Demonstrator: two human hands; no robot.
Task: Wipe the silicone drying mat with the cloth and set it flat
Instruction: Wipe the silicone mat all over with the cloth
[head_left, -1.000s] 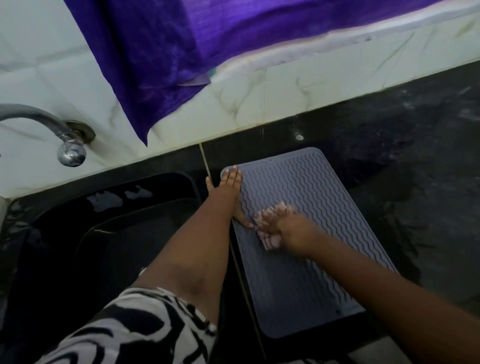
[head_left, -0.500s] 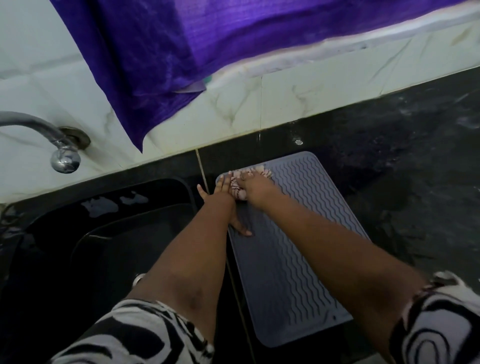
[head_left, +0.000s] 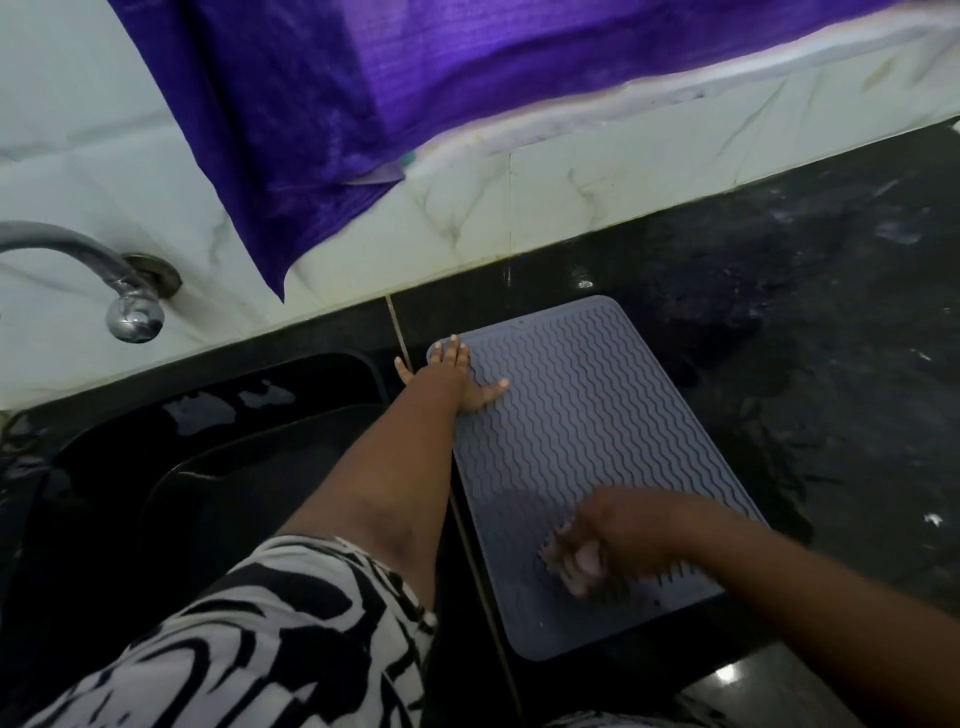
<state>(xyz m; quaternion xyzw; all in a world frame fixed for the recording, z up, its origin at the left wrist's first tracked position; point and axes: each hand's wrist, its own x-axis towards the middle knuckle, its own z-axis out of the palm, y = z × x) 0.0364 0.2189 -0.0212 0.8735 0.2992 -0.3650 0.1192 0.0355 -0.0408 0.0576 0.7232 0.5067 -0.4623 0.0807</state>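
The grey silicone drying mat (head_left: 587, 415) with wavy ridges lies flat on the black counter, just right of the sink. My left hand (head_left: 457, 376) rests flat with fingers spread on the mat's far left corner, pinning it down. My right hand (head_left: 608, 535) is over the near part of the mat, blurred by motion, closed on a small pale pinkish cloth (head_left: 579, 564) that presses against the ridges. Most of the cloth is hidden under the fingers.
A black sink (head_left: 208, 467) lies to the left, with a chrome tap (head_left: 104, 275) on the white tiled wall. A purple cloth (head_left: 389, 93) hangs from the ledge above. The dark counter (head_left: 831, 338) stretches to the right, with wet patches.
My right hand swept the cloth from mid-mat up to the far left corner beside the left hand, then down to the mat's near end. The left hand stayed put.
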